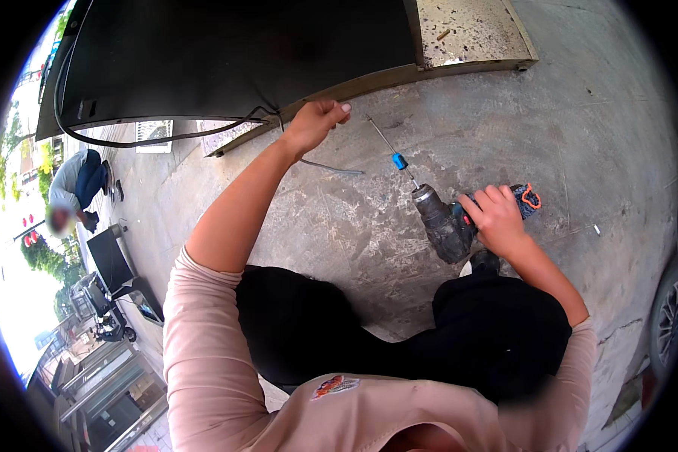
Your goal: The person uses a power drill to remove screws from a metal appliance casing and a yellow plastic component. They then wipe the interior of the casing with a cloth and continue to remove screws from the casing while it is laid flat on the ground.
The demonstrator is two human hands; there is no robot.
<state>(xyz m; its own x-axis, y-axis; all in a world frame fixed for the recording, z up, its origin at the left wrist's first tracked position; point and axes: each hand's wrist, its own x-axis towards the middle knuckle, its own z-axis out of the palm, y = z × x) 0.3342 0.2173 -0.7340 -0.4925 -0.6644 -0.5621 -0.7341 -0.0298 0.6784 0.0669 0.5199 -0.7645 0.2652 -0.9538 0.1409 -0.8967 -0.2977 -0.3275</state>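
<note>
My right hand (497, 220) is wrapped round the grip of a dark, worn cordless drill (443, 230). A long thin bit with a blue sleeve (400, 161) sticks out of its chuck and points up and left toward my left hand (316, 126). The left fingers are pinched together at the lower edge of a large black panel (241, 56). Whatever they may hold is too small to make out. A black cable (158, 140) runs along the panel's edge to my left wrist, and a thin grey wire (335, 169) lies on the ground just below it.
Speckled metal feet (478, 34) support the panel off the concrete ground (339, 226). A small white piece (597, 229) lies on the right, near a car wheel (667, 320). Far left, another person (83, 188) bends over near a dark box (111, 260) and a scooter (113, 320).
</note>
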